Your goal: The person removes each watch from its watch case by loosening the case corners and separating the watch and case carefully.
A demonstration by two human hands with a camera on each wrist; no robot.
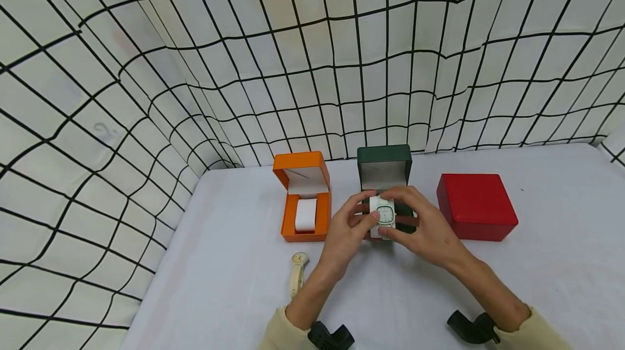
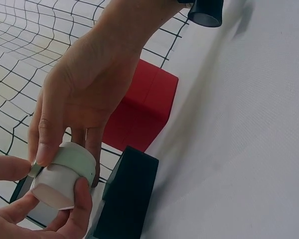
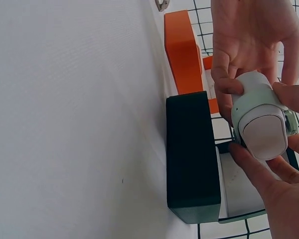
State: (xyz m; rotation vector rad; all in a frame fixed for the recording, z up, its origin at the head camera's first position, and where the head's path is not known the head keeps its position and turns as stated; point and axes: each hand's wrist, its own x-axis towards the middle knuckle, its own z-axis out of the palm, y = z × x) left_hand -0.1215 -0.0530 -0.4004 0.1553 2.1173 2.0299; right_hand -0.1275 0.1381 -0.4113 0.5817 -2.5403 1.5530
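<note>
Above the green box (image 1: 384, 152), left hand (image 1: 344, 230) and right hand (image 1: 426, 225) grip a pale-green watch (image 1: 386, 215) wrapped around a white cushion (image 3: 265, 138). Apparent step: adjusting its fit; the next move likely calls for level lowering.

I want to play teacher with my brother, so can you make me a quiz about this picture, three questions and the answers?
1. How many boxes stand open?
2. Where does the cream watch lie?
3. What do the left grip and right grip hold? A) a spoon B) the mint watch on its white cushion C) a pen

Key:
1. Two: the orange box and the green box. The red box is shut.
2. On the white table.
3. B
</note>
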